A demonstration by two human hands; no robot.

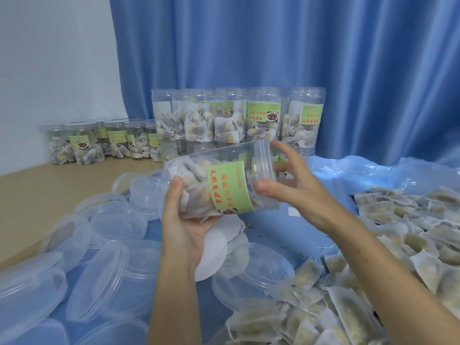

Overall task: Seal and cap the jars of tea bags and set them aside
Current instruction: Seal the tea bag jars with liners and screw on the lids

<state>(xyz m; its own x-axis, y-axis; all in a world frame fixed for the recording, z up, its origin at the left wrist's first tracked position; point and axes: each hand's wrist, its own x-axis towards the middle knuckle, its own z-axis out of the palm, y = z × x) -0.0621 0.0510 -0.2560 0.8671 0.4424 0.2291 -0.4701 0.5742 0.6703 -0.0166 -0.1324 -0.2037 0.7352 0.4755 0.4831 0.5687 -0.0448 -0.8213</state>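
Left hand (184, 220): palm up, thumb and fingers curled round the base end of a clear jar (219, 180) of tea bags; also pinning white round seal discs (216, 247) beneath the palm.
Right hand (293, 180): fingers spread, thumb and fingertips on the clear cap (262, 158) at the jar's mouth end.
Jar: tilted on its side, off the table, centre frame; green label (229, 192) faces up.
Stacked filled jars (236, 120): 12 o'clock, before the blue curtain (298, 46).
Capped jars (94, 143): 10 o'clock, on the tan table (37, 192).
Loose caps (107, 247): 8 o'clock.
Loose tea bags (373, 282): 4 o'clock, on blue plastic sheet (273, 235).
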